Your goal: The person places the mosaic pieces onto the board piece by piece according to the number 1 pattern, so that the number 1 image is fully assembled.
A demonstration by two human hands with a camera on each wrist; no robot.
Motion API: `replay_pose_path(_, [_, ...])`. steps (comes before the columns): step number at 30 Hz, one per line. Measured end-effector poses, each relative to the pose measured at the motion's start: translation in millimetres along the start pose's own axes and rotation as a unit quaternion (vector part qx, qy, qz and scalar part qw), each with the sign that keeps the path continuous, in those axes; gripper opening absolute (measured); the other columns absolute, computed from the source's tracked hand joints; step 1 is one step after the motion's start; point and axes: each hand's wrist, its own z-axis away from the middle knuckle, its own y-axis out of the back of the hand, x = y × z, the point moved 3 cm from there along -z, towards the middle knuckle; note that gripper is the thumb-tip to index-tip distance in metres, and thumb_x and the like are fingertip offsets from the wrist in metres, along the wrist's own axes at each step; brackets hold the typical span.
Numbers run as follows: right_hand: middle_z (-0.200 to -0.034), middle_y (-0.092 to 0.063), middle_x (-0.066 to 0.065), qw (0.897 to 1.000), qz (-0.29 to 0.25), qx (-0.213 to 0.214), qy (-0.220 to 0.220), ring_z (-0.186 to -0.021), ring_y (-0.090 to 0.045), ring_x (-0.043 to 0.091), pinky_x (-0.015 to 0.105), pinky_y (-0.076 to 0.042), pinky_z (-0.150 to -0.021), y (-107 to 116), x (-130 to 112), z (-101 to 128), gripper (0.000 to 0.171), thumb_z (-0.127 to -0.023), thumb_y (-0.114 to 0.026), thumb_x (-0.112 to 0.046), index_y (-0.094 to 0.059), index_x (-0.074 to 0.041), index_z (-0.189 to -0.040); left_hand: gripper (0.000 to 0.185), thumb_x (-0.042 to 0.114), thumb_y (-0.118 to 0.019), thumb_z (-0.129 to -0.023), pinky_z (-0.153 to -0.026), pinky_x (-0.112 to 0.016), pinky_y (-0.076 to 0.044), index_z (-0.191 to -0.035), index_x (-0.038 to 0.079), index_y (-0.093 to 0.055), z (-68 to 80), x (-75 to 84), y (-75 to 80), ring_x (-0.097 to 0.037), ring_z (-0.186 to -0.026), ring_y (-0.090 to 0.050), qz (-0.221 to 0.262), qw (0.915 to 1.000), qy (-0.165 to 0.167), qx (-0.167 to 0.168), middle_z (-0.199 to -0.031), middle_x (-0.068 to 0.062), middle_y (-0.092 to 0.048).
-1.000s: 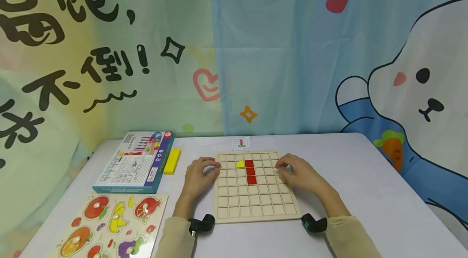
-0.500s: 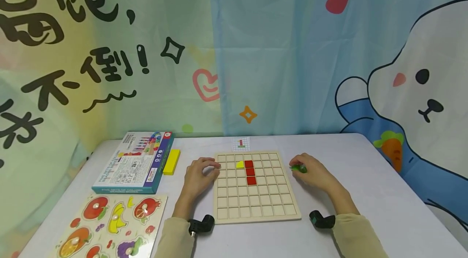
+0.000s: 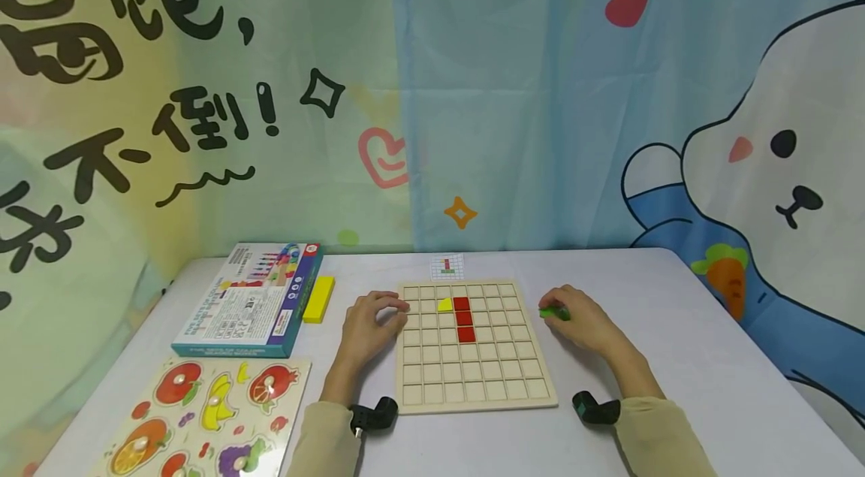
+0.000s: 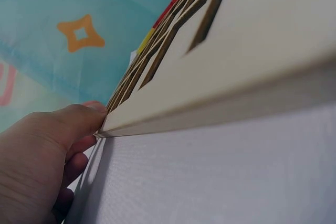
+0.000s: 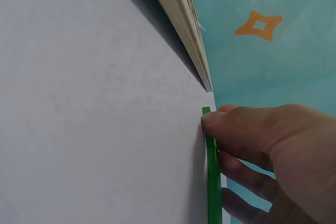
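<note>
A pale square grid board (image 3: 476, 390) lies on the table in the head view. Three red squares (image 3: 465, 317) form a column on it, with a yellow piece (image 3: 444, 305) to the left of the top one. My left hand (image 3: 368, 327) grips the board's left edge. In the left wrist view the thumb (image 4: 76, 121) is at the edge and the other fingers curl below it. To the board's right, my right hand (image 3: 584, 323) pinches a green puzzle piece (image 3: 554, 312). The right wrist view shows the green piece edge-on, low over the white tabletop, and the fingers hide part of it.
A small pattern card (image 3: 447, 267) lies behind the board. At the left are a flat box (image 3: 250, 304), a yellow block (image 3: 318, 300) beside it, and a fruit puzzle board (image 3: 230, 387) in front. A printed curtain (image 3: 486, 101) hangs behind the table (image 3: 486, 447).
My right hand has moved right, away from the board's right edge, and now shows the green puzzle piece in its fingers. The left hand and the board have stayed in place.
</note>
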Motion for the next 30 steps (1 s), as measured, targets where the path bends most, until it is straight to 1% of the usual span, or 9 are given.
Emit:
replay_pose_path(4, [-0.096,-0.061,0.007,1.000,0.002,0.002,0.002,-0.090,-0.059,0.024,0.044,-0.047,-0.080,-1,0,0,0.013,-0.085,-0.065,-0.005,-0.063,-0.006,-0.098,0.013,0.019,-0.071,-0.082,-0.092,-0.047,-0.033,-0.095,0.019,-0.074,-0.2,0.5,-0.4,-0.029,-0.111,-0.054,0.000,1.0000,0.001,-0.001,-0.116,-0.004,-0.066])
replay_pose_path(6, [-0.095,-0.061,0.006,1.000,0.003,0.002,0.001,-0.089,-0.059,0.022,0.041,-0.047,-0.078,-1,0,0,0.012,-0.085,-0.065,-0.005,-0.063,-0.006,-0.097,0.013,0.018,-0.071,-0.082,-0.091,-0.047,-0.033,-0.094,0.018,-0.074,0.3,1.4,-0.2,-0.029,-0.110,-0.055,0.000,0.9999,-0.008,0.008,-0.114,-0.004,-0.066])
replay_pose_path(8, [-0.095,-0.061,0.006,1.000,0.004,0.003,-0.001,-0.087,-0.059,0.021,0.040,-0.047,-0.077,-1,0,0,0.012,-0.085,-0.065,-0.006,-0.063,-0.007,-0.097,0.013,0.016,-0.071,-0.081,-0.087,-0.046,-0.034,-0.093,0.017,-0.074,0.8,1.9,-0.4,-0.030,-0.106,-0.056,-0.007,0.9995,-0.025,0.020,-0.112,-0.006,-0.067])
replay_pose_path(11, [-0.096,-0.061,0.005,1.000,0.001,0.006,-0.005,-0.087,-0.060,0.020,0.039,-0.047,-0.076,-1,-1,0,0.012,-0.086,-0.065,-0.008,-0.063,-0.008,-0.097,0.012,0.015,-0.071,-0.080,-0.084,-0.045,-0.034,-0.091,0.015,-0.074,1.6,2.5,-0.1,-0.030,-0.104,-0.056,-0.008,0.9988,-0.037,0.033,-0.110,-0.007,-0.067])
replay_pose_path(13, [-0.097,-0.061,0.005,1.000,-0.002,0.010,-0.007,-0.087,-0.060,0.019,0.039,-0.048,-0.076,-1,-3,0,0.012,-0.087,-0.065,-0.010,-0.063,-0.009,-0.098,0.012,0.015,-0.071,-0.080,-0.086,-0.045,-0.034,-0.092,0.016,-0.074,1.5,2.3,-0.2,-0.030,-0.105,-0.056,-0.006,0.9991,-0.031,0.028,-0.110,-0.006,-0.067])
replay_pose_path(18, [-0.099,-0.062,0.005,1.000,-0.012,0.024,-0.002,-0.089,-0.059,0.021,0.038,-0.048,-0.076,-1,-8,0,0.015,-0.087,-0.065,-0.011,-0.063,-0.008,-0.102,0.012,0.018,-0.071,-0.082,-0.091,-0.046,-0.033,-0.094,0.019,-0.074,0.3,1.1,-0.2,-0.028,-0.110,-0.055,0.001,1.0000,-0.002,0.007,-0.115,-0.004,-0.066])
replay_pose_path(23, [-0.099,-0.061,0.006,0.999,-0.023,0.031,0.013,-0.090,-0.058,0.022,0.038,-0.047,-0.075,-1,-15,-1,0.017,-0.085,-0.065,-0.009,-0.063,-0.007,-0.102,0.012,0.018,-0.072,-0.082,-0.090,-0.046,-0.034,-0.094,0.019,-0.075,-0.3,1.2,0.0,-0.028,-0.110,-0.055,-0.005,0.9999,-0.007,0.006,-0.114,-0.003,-0.066])
replay_pose_path(30, [-0.099,-0.061,0.005,0.999,-0.032,0.019,0.015,-0.092,-0.057,0.022,0.040,-0.046,-0.079,-6,-24,-2,0.017,-0.085,-0.063,-0.010,-0.064,-0.008,-0.102,0.012,0.018,-0.071,-0.082,-0.090,-0.047,-0.034,-0.094,0.019,-0.075,0.3,2.4,0.7,-0.029,-0.110,-0.055,-0.003,1.0000,-0.008,0.004,-0.114,-0.004,-0.066])
